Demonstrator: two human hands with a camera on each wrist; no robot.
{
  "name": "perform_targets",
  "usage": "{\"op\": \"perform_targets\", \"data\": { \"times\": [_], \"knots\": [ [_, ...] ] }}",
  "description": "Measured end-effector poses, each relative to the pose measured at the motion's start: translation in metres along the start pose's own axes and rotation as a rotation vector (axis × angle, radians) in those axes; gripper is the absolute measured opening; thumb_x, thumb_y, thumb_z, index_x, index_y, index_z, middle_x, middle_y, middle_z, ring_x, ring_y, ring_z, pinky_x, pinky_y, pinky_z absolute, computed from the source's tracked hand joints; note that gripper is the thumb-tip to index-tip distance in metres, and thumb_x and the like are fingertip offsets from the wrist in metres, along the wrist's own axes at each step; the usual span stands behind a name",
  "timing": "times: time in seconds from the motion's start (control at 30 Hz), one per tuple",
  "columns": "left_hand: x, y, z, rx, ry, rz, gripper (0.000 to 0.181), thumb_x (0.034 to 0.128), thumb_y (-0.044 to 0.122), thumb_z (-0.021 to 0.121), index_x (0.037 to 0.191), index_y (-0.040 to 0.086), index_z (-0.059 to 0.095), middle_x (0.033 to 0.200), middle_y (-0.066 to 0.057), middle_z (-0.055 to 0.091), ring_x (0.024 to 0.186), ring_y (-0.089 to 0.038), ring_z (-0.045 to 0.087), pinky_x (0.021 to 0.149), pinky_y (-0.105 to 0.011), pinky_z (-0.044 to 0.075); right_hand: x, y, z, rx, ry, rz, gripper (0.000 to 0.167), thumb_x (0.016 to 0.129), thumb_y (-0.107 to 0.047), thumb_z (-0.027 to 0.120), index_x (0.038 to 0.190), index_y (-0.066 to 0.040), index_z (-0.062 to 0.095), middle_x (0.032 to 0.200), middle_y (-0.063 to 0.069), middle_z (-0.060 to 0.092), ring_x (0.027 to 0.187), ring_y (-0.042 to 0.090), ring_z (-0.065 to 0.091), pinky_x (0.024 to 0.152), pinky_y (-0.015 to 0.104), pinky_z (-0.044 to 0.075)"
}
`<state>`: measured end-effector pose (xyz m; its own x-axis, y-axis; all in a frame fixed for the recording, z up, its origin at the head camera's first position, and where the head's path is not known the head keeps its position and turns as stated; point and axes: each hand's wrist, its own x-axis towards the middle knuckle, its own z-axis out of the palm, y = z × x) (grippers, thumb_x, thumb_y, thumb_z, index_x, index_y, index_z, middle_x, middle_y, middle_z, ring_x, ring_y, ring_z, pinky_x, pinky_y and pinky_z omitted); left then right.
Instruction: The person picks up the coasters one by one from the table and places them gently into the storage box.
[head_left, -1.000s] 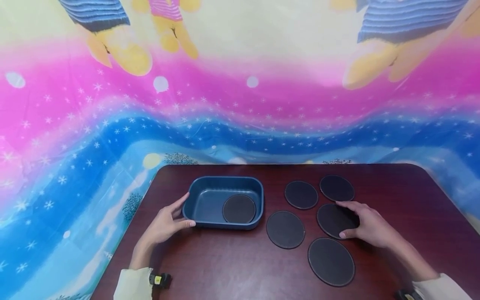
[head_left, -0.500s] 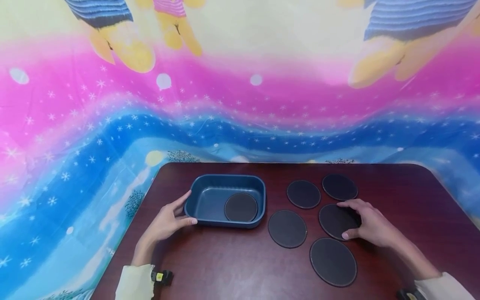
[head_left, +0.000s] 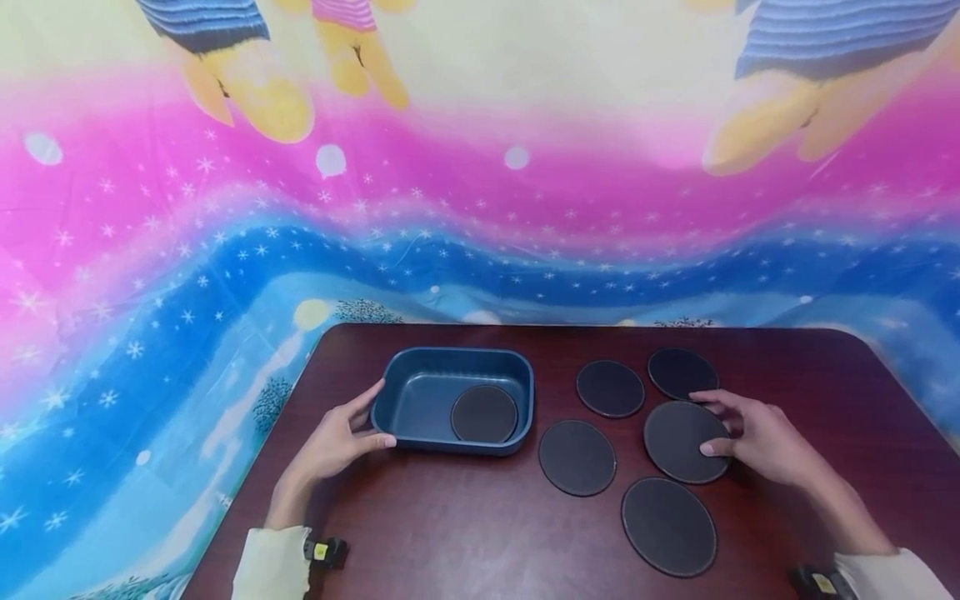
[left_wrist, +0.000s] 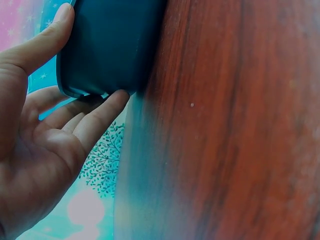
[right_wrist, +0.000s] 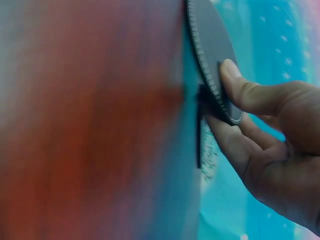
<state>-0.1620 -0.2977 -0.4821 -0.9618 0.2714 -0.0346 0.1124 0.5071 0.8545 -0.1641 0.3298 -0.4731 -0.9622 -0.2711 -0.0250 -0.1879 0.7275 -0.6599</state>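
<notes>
My right hand (head_left: 768, 437) pinches a round black coaster (head_left: 684, 443) with a stitched edge, thumb on its upper face and fingers beneath. In the right wrist view this coaster (right_wrist: 212, 45) is tilted and raised off the table. My left hand (head_left: 333, 442) holds the left end of a deep blue rectangular container (head_left: 457, 447), its thumb at the front rim and its fingers along the left side. The left wrist view has the container's outer wall (left_wrist: 110, 50) between thumb and fingers. One coaster (head_left: 484, 414) lies inside the container, toward its right end.
Several more coasters lie flat on the dark red table (head_left: 465, 533): one at the back right (head_left: 682, 373), one left of it (head_left: 610, 388), one beside the container (head_left: 577, 457) and one nearer the front (head_left: 669, 527). A printed cloth (head_left: 480, 208) hangs behind the table.
My right hand has lifted the middle-right coaster from the table, its fingers now under the edge. The left hand has stayed at the container. The head view has shifted slightly.
</notes>
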Motion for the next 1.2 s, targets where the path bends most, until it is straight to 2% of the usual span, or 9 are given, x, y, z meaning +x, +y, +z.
{"op": "perform_targets", "data": {
  "times": [0.3,0.5,0.67,0.93,1.2],
  "knots": [
    [0.001,-0.001,-0.001,0.007,-0.003,0.013,0.098,0.0933,0.026,0.086,0.172,0.02,0.027,0.171,-0.025,0.038,0.148,-0.044,0.052,0.098,-0.035,0.063,-0.002,0.002,-0.011,0.116,-0.061,0.001,0.062,0.093,-0.004,0.082,0.15,-0.007,0.059,0.119,0.021,0.074,0.084,0.009,0.078,0.063,0.031,0.061],
    [-0.001,0.0,-0.002,0.022,-0.005,0.019,0.098,0.0939,0.026,0.085,0.172,0.019,0.026,0.172,-0.024,0.035,0.15,-0.045,0.049,0.098,-0.035,0.064,-0.004,0.004,-0.011,0.247,-0.068,0.03,0.061,0.098,-0.003,0.076,0.155,0.0,0.052,0.124,0.028,0.072,0.087,0.013,0.079,0.068,0.034,0.066],
    [0.001,-0.001,-0.001,0.033,-0.005,0.029,0.098,0.0941,0.028,0.085,0.172,0.018,0.026,0.172,-0.024,0.036,0.15,-0.044,0.049,0.099,-0.036,0.063,-0.004,0.011,-0.011,0.333,-0.07,0.05,0.064,0.103,-0.008,0.072,0.159,0.003,0.044,0.128,0.032,0.069,0.09,0.017,0.081,0.073,0.035,0.067],
    [0.002,0.0,0.001,0.027,0.013,-0.019,0.099,0.0936,0.026,0.086,0.172,0.022,0.026,0.169,-0.024,0.042,0.149,-0.042,0.051,0.097,-0.035,0.064,-0.002,0.014,-0.012,0.374,-0.062,0.092,0.067,0.106,-0.015,0.07,0.164,-0.001,0.04,0.133,0.032,0.067,0.094,0.017,0.08,0.078,0.034,0.067],
    [0.002,-0.001,0.001,0.013,0.004,-0.012,0.1,0.0928,0.027,0.086,0.172,0.024,0.026,0.168,-0.024,0.043,0.148,-0.043,0.053,0.094,-0.031,0.065,-0.003,0.009,-0.014,0.415,-0.058,0.135,0.07,0.106,-0.019,0.07,0.165,0.0,0.037,0.136,0.03,0.063,0.097,0.016,0.079,0.08,0.035,0.067]
  ]
}}
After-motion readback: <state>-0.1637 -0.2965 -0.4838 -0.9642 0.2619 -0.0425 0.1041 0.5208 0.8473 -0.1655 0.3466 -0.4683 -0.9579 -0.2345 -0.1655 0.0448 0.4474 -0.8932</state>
